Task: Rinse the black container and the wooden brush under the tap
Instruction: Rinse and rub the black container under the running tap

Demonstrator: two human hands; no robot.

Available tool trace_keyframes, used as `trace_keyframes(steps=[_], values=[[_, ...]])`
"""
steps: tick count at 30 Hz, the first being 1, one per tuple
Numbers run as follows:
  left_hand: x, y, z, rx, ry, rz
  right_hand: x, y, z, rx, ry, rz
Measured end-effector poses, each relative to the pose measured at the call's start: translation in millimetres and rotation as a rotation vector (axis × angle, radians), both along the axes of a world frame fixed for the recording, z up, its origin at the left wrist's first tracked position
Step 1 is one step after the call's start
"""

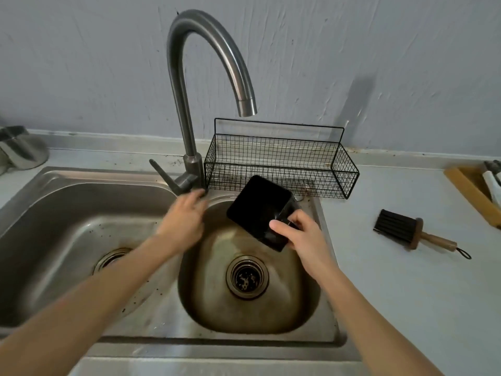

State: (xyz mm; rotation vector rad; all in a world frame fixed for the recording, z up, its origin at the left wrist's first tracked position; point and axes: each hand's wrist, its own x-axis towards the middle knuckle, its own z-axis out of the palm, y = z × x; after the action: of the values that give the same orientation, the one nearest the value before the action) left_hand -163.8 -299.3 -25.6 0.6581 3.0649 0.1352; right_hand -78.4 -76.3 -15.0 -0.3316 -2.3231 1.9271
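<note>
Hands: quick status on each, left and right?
Left hand: at the tap lever, blurred; grip cannot be told.
Right hand: holding the black container over the small sink basin.

No text, label, brand, number or sign can be read anywhere in the view.
</note>
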Motion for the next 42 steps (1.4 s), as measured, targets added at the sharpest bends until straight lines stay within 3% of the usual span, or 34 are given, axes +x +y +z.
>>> trace_keyframes(steps=[2,6,10,14,33,36,39,42], values=[[-25.7,-13.7,16.2,-0.268,0.121,0.057,-3.3,2.9,-2.1,0.098,0.018,-0.005],[-63.5,-22.9,36.6,-0.686,0.157,0.040,-10.8,4.8,-3.4,0.238,0.058,-0.005],[-88.1,-37.0,43.2,-0.800,0.110,-0.009,-16.2,7.1,-4.6,0.251,0.055,-0.001],[-88.8,-44.9,35.5,-0.828,0.211,-0.091,-18.7,6.1,-4.7,0.301,0.042,-0.003],[-69.8,-41.6,18.2,-0.621,0.221,0.122,-23.8,0.2,-4.7,0.278,-0.018,0.011],[-53.0,-30.2,16.0,-0.416,0.267,0.143,-20.7,3.3,-6.4,0.309,-0.012,0.014],[-26.8,-4.9,3.2,-0.096,0.311,-0.059,-17.2,3.7,-6.8,0.338,0.004,0.028],[-2.5,25.9,-11.8,0.320,-0.252,0.005,-15.1,3.3,-6.2,0.387,0.015,0.044]])
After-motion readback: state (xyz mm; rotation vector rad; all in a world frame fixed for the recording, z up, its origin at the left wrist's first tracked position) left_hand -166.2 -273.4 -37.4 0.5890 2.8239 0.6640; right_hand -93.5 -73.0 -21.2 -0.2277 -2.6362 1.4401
